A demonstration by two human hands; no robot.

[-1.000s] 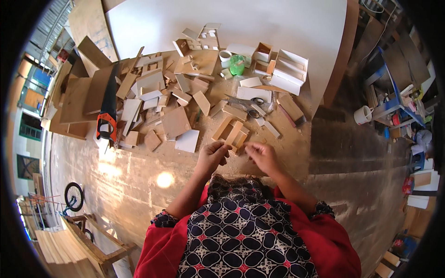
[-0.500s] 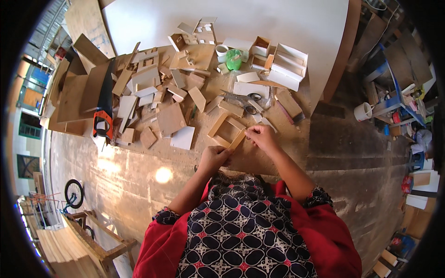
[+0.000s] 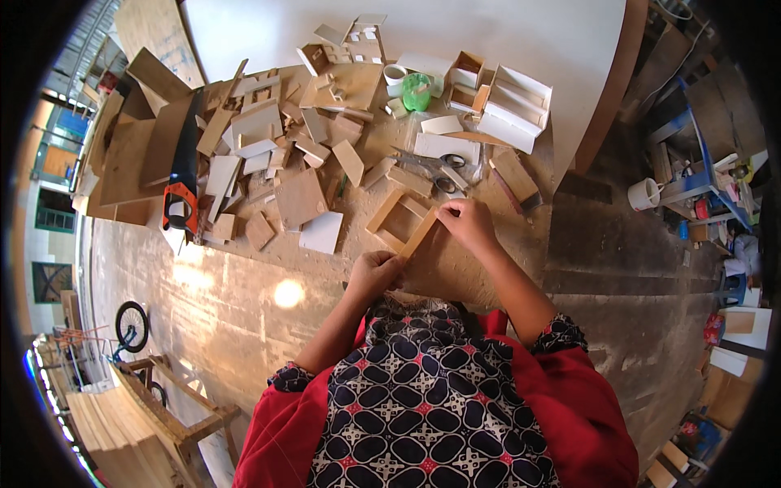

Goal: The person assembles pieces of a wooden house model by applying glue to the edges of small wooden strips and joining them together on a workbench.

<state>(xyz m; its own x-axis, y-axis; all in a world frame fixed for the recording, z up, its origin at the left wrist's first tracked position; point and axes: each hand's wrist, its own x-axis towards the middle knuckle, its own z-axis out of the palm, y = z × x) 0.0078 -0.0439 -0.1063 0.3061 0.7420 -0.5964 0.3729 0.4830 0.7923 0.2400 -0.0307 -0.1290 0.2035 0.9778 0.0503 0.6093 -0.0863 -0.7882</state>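
A small rectangular wooden frame lies on the workbench in front of me, with one inner crosspiece. Along its near right side runs a light wooden strip, which sticks out at the corner by my left hand. My left hand pinches the strip's lower end, thumb on top. At the upper end, the closed fingertips of my right hand grip the strip. Whether strip and frame are joined, I cannot tell. Just beyond the frame lie scissors and a wood block.
Heaped wood offcuts cover the bench's left half, beside a handsaw with an orange handle. A green plastic container, a white cup and a white compartmented box stand at the back.
Both hands keep their hold on the strip, and the right fingers have shifted slightly at its upper end. The whole view has moved a little.
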